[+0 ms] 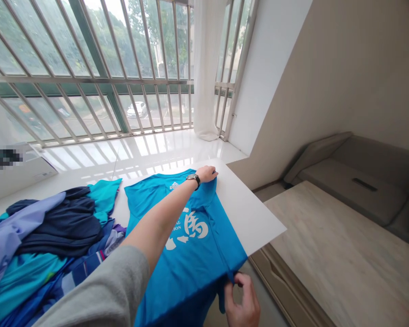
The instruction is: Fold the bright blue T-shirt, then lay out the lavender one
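Observation:
A blue T-shirt (197, 254) with white lettering lies spread over the white sill, its lower part hanging past the front edge. My left hand (207, 173), with a watch (194, 180) on the wrist, reaches across it and has its fingers closed on the shirt's far right sleeve. At the lower right, my right hand (242, 299) pinches the shirt's edge near the sill's corner. The left forearm hides part of the print.
A heap of dark, teal and lilac clothes (61, 227) lies at the left. Behind it stands a white box (20, 170). A barred window and a curtain (206, 68) are at the back. A marble-look table (347, 236) and a sofa (361, 177) are at the right.

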Action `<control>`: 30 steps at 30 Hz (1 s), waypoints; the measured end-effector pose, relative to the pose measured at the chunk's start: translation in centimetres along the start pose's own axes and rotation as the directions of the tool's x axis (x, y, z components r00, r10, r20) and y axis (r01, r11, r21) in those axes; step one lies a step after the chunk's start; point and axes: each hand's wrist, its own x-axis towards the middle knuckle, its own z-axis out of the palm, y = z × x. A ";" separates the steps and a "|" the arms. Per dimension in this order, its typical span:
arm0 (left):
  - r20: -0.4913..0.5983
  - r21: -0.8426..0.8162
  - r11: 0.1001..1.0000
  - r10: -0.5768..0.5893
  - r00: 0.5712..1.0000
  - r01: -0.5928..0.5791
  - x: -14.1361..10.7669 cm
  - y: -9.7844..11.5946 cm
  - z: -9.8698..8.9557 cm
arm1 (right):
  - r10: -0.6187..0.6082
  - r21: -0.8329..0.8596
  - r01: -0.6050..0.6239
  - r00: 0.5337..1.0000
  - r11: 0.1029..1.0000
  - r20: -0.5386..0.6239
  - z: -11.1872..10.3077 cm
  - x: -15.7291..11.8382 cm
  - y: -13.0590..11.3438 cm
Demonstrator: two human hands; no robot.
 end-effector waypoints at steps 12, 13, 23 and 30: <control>-0.079 0.009 0.993 -0.119 0.990 0.120 0.6 1.0 1.5 | -0.016 0.055 0.014 0.999 0.998 0.031 0.1 -2.4 0.9; -0.084 0.013 0.993 -0.117 0.990 0.119 0.5 1.1 1.6 | 0.007 0.050 -0.009 0.999 0.999 0.053 0.3 -2.7 1.1; -0.201 0.077 0.997 0.047 0.978 -0.032 -6.1 2.1 -2.0 | 0.216 0.182 -0.267 0.941 0.946 0.260 -0.8 -1.4 4.7; -0.200 0.054 0.998 0.033 0.979 -0.022 -16.6 0.3 -5.2 | 0.237 0.344 -0.473 0.804 0.811 0.546 -1.4 3.8 6.6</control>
